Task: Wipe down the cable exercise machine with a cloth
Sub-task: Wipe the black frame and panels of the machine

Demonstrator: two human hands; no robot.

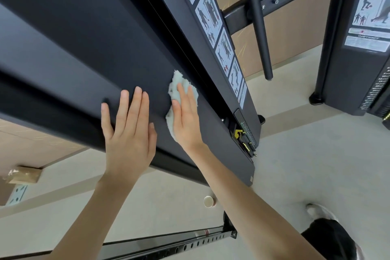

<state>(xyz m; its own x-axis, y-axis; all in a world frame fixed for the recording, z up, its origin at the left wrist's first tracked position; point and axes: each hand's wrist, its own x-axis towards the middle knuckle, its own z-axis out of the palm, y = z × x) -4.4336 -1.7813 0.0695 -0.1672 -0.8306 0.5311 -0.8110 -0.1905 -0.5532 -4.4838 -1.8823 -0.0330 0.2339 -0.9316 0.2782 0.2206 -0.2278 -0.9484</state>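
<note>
Left hand rests flat and bare on the dark machine panel; right hand beside it presses a pale cloth, fingers straight

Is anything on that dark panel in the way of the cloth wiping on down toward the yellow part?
Nothing visible does. Past the cloth under the right hand, the panel runs bare to its lower end. The left hand rests flat on the panel on the other side, apart from the cloth.

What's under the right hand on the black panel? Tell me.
A pale green cloth, pressed flat against the black panel by the right hand. The panel beneath it is hidden.
</note>
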